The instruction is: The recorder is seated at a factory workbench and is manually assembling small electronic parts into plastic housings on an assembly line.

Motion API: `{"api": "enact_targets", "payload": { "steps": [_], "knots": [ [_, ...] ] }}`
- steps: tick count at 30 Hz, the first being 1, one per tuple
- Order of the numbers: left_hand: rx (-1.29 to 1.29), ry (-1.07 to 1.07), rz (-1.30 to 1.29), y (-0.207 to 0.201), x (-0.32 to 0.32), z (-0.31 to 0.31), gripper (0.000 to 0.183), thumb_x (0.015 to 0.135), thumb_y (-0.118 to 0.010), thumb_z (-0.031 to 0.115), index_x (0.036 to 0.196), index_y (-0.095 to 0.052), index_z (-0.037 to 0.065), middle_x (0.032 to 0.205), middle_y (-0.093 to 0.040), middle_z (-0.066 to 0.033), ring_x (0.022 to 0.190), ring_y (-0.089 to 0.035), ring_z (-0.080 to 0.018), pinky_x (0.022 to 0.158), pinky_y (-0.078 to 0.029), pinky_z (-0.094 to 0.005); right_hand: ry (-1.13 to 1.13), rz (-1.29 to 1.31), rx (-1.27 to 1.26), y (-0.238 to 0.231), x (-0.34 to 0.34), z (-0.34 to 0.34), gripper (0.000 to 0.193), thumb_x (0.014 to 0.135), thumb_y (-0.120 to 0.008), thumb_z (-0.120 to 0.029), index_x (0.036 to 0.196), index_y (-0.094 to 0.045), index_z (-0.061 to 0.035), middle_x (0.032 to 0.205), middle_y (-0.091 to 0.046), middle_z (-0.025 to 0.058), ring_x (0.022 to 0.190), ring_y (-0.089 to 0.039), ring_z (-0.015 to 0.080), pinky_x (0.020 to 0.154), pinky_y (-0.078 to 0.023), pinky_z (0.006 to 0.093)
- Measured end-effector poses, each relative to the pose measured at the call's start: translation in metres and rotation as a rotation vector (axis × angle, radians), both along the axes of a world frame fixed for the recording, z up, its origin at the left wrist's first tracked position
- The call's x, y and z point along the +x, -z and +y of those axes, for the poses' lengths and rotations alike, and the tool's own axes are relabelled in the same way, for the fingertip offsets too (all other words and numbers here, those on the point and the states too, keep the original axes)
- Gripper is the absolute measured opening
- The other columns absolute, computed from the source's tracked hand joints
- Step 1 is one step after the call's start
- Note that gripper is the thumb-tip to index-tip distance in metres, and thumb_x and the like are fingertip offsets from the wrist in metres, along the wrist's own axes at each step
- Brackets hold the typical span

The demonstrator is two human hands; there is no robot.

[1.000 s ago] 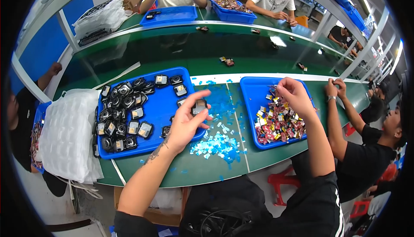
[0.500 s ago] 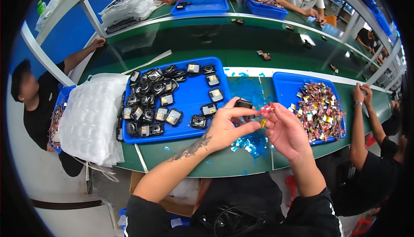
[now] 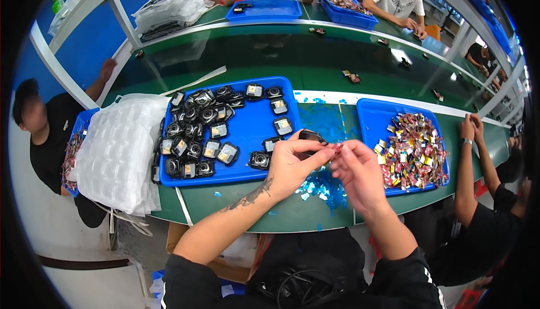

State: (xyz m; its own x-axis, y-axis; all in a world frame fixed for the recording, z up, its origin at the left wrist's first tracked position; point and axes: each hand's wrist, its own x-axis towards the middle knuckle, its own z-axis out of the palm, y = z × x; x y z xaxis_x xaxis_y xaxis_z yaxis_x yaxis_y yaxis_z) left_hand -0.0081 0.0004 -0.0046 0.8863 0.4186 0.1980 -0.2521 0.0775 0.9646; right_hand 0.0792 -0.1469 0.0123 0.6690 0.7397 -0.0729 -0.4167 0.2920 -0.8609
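Note:
My left hand (image 3: 291,165) is closed around a small black camera-like casing (image 3: 311,135) above the green bench. My right hand (image 3: 363,177) pinches a small reddish electronic part (image 3: 337,148) right beside that casing. The fingers partly cover both pieces, so I cannot tell whether they touch. To the left, a blue tray (image 3: 256,126) bears many black camera-like units (image 3: 209,116) with round lenses or pale labels. On the right, another blue tray (image 3: 368,112) holds a heap of small red, yellow and white electronic parts (image 3: 413,151). Blue film scraps (image 3: 320,184) lie beneath my hands.
White bubbled plastic trays (image 3: 118,151) are stacked left of the camera tray. A dark green conveyor belt (image 3: 253,50) with small parts runs behind a pale rail. Co-workers sit at the left, right and across the belt. A metal post (image 3: 62,67) rises at left.
My right hand has moved left, bringing the reddish part against or close to the casing. The left co-worker's hand has drawn back from the belt, where a small part now lies.

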Motion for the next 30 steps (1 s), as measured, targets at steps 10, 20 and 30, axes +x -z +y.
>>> {"api": "enact_targets", "payload": {
  "steps": [10, 20, 30],
  "knots": [
    [0.303, -0.166, -0.031, 0.001, 0.003, 0.0, 0.009, 0.081, -0.073, 0.006, 0.086, -0.071, -0.001, 0.094, -0.06, -0.0054, 0.071, -0.056, -0.0085, 0.062, -0.045, -0.0219, 0.098, -0.787, -0.212, -0.025, 0.018, 0.009, 0.017, 0.091, -0.061, -0.008, 0.104, -0.063, 0.0012, 0.092, -0.063, 0.0037, 0.084, -0.057, 0.0092, 0.073, -0.049, 0.0247],
    [0.474, -0.068, 0.05, -0.006, 0.0, 0.004, 0.013, 0.079, -0.074, 0.01, 0.089, -0.072, 0.002, 0.099, -0.06, -0.0084, 0.08, -0.062, -0.0146, 0.065, -0.049, -0.0253, -0.236, -0.966, -0.455, -0.048, 0.042, 0.001, 0.013, 0.088, -0.065, -0.014, 0.089, -0.065, -0.0004, 0.076, -0.063, 0.003, 0.067, -0.056, 0.0078, 0.059, -0.045, 0.0243],
    [0.635, -0.015, -0.01, -0.007, -0.001, 0.0, 0.012, 0.078, -0.074, 0.011, 0.089, -0.072, 0.006, 0.099, -0.061, -0.0091, 0.087, -0.064, -0.024, 0.074, -0.052, -0.0341, -0.436, -0.955, -0.53, -0.043, 0.047, 0.001, 0.018, 0.093, -0.057, -0.017, 0.088, -0.058, 0.0007, 0.073, -0.056, 0.0037, 0.066, -0.051, 0.0109, 0.059, -0.042, 0.029]
  ]
}}
